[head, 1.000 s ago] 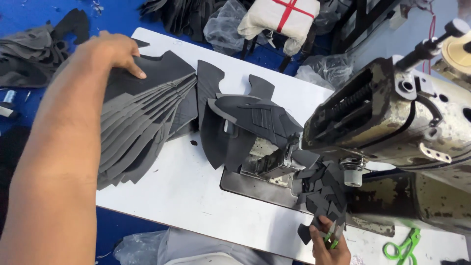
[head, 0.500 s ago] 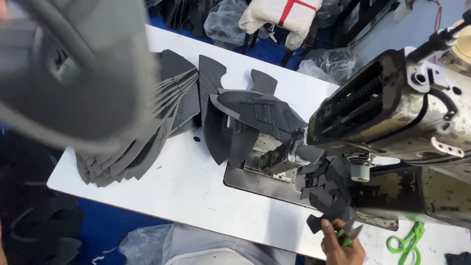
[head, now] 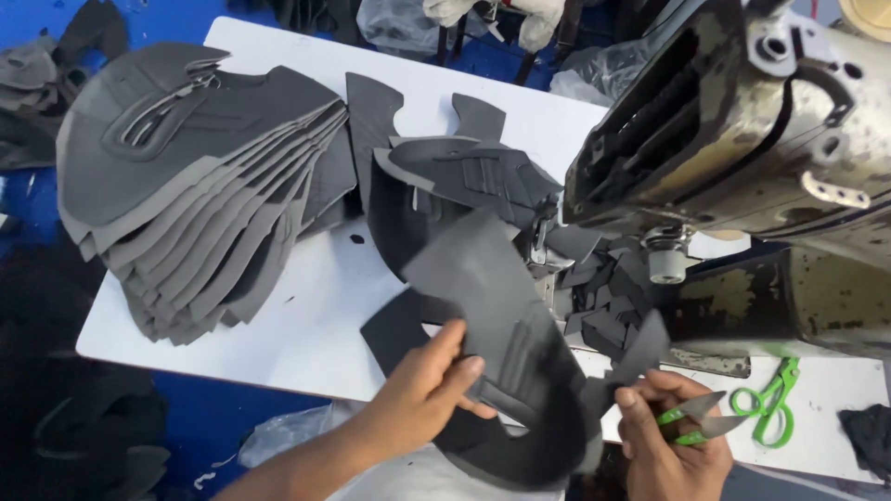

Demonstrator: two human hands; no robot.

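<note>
Left hand (head: 429,388) at 6 o'clock pinches a grey shoe upper (head: 501,334) — held above the table (head: 306,325); right hand (head: 670,443) at 5 o'clock grips snips (head: 698,419). Stacked uppers (head: 200,176) at 10 o'clock — sewing machine (head: 742,121) at 2 o'clock.

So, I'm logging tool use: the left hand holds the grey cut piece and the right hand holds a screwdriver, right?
Not quite. In the head view the right hand holds small thread snips, not a screwdriver. The left hand does hold the grey cut piece.
</note>
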